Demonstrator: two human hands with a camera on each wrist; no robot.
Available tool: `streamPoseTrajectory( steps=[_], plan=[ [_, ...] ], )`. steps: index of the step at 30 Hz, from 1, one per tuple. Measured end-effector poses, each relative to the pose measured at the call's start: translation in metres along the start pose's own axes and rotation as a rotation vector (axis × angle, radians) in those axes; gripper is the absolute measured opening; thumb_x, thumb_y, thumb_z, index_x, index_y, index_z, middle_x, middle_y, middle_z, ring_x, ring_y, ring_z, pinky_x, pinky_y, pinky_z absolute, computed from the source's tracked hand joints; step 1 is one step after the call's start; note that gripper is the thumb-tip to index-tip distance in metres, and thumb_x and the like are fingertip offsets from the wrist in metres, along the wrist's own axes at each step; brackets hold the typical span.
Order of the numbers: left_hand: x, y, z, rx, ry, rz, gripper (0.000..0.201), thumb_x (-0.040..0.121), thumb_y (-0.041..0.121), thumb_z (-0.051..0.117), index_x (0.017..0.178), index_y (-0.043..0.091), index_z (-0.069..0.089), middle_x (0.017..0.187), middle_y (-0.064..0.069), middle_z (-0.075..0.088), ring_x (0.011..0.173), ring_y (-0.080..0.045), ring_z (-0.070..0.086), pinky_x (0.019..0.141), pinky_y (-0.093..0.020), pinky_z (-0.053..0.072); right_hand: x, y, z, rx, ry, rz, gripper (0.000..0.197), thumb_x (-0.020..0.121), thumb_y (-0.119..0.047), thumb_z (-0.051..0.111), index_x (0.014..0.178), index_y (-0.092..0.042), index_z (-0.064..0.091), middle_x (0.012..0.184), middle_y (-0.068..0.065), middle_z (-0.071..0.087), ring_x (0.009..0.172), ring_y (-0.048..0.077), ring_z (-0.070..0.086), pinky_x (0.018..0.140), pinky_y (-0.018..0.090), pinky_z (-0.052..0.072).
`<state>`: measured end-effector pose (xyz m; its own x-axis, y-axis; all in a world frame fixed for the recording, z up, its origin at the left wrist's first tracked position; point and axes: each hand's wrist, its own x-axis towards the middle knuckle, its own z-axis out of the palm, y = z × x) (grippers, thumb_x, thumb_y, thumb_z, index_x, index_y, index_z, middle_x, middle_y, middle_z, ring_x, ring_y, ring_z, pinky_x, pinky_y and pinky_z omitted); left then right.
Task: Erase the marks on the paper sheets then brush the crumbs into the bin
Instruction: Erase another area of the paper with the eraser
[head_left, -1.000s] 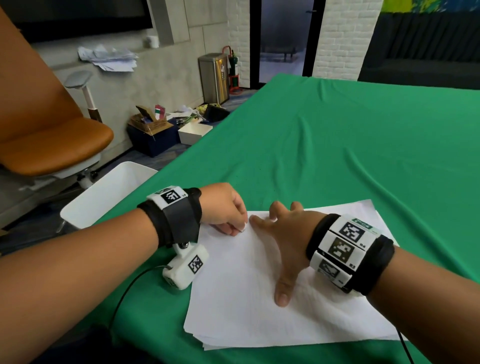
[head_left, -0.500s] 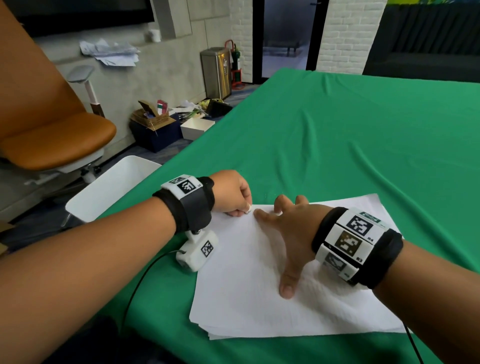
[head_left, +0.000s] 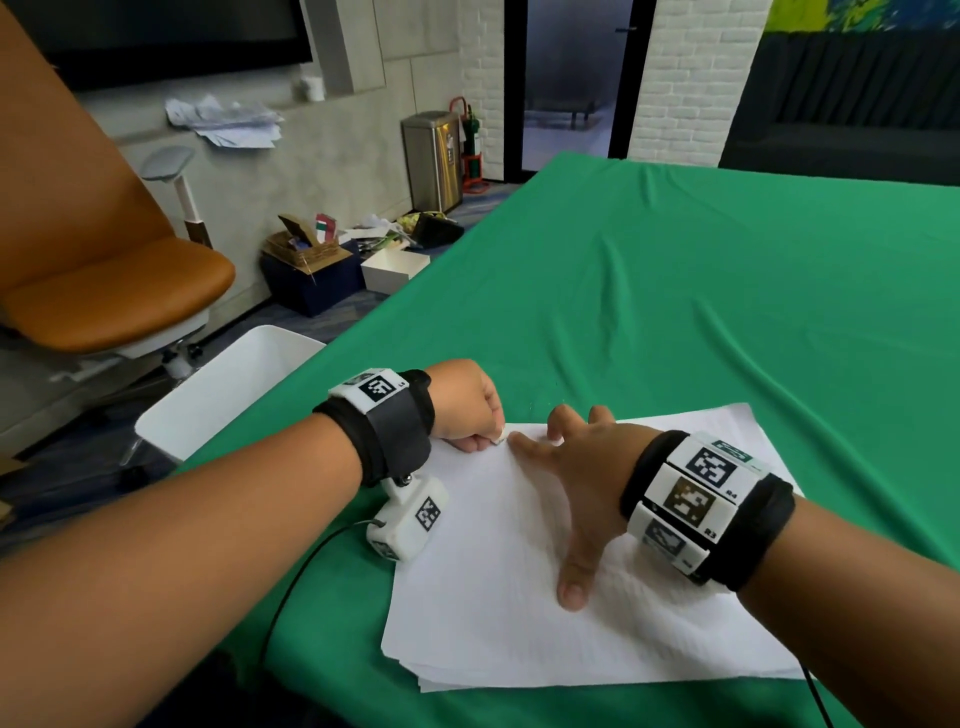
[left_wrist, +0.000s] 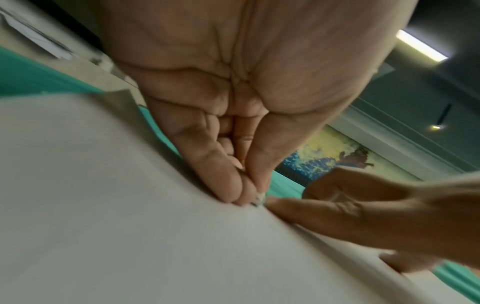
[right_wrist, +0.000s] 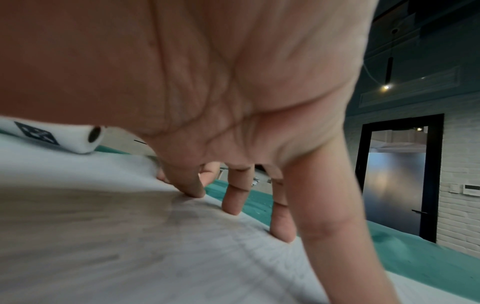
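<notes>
A stack of white paper sheets (head_left: 519, 597) lies on the green tablecloth near the table's front edge. My left hand (head_left: 467, 410) pinches a small white eraser (head_left: 500, 440) and holds it against the far left corner of the top sheet (left_wrist: 103, 205). The eraser (left_wrist: 259, 199) shows only as a small tip between my fingertips. My right hand (head_left: 576, 467) lies spread on the sheet (right_wrist: 130, 246), fingers straight, pressing it down just right of the eraser. The white bin (head_left: 234, 384) stands on the floor off the table's left edge.
The green tablecloth (head_left: 675, 286) stretches far and right of the sheets. An orange chair (head_left: 104, 291) stands at the left, beyond the bin. Boxes and clutter (head_left: 322, 260) and a steel trash can (head_left: 434, 161) are on the floor by the wall.
My left hand with the eraser has slid a little away from me along the sheet's far left corner. My right hand has stayed spread on the paper.
</notes>
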<state>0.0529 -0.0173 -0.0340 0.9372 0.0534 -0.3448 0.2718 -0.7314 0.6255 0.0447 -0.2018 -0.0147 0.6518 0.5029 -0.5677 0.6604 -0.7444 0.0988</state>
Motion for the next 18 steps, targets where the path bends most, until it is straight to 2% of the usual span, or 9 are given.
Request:
streamPoseTrajectory(
  steps=[3,6,10,14,18],
  plan=[
    [0.006,0.005,-0.001,-0.029,0.043,-0.024,0.015,0.09,0.0,0.068,0.077,0.007,0.071,0.071,-0.012,0.07,0.072,-0.023,0.067,0.084,-0.042,0.063,-0.002,0.001,-0.001,0.003,0.005,0.0,0.159,0.034,-0.081,0.089,0.157,-0.049,-0.007,0.148,0.0,0.022,0.131,0.036,0.033,0.101,0.061,0.048],
    [0.002,0.0,0.004,0.052,0.079,0.034,0.009,0.089,0.003,0.068,0.083,0.005,0.074,0.077,-0.015,0.075,0.068,-0.021,0.069,0.079,-0.04,0.064,-0.001,0.001,-0.002,0.006,0.006,0.004,0.159,0.032,-0.081,0.089,0.157,-0.05,-0.006,0.146,0.0,0.025,0.128,0.036,0.035,0.099,0.06,0.049],
    [-0.011,-0.003,0.01,0.078,0.006,0.068,0.005,0.087,0.004,0.071,0.088,0.004,0.077,0.084,-0.018,0.077,0.065,-0.02,0.068,0.077,-0.042,0.065,0.0,0.0,0.0,0.01,0.006,0.005,0.16,0.032,-0.078,0.091,0.155,-0.054,-0.009,0.144,0.0,0.026,0.129,0.038,0.034,0.098,0.062,0.049],
    [-0.004,0.005,0.005,0.024,0.057,0.013,0.008,0.091,0.0,0.069,0.085,0.003,0.074,0.082,-0.017,0.074,0.069,-0.022,0.067,0.075,-0.035,0.063,0.0,0.0,-0.001,0.008,-0.001,0.011,0.159,0.034,-0.078,0.09,0.157,-0.051,-0.008,0.147,-0.004,0.022,0.132,0.038,0.032,0.101,0.063,0.047],
    [-0.005,0.003,0.01,0.046,0.073,0.033,0.008,0.089,0.002,0.068,0.086,0.001,0.075,0.081,-0.019,0.076,0.065,-0.022,0.067,0.076,-0.042,0.065,0.0,-0.001,-0.001,0.002,0.002,0.018,0.16,0.033,-0.079,0.09,0.156,-0.052,-0.008,0.146,-0.001,0.024,0.129,0.037,0.034,0.098,0.062,0.048]
  ],
)
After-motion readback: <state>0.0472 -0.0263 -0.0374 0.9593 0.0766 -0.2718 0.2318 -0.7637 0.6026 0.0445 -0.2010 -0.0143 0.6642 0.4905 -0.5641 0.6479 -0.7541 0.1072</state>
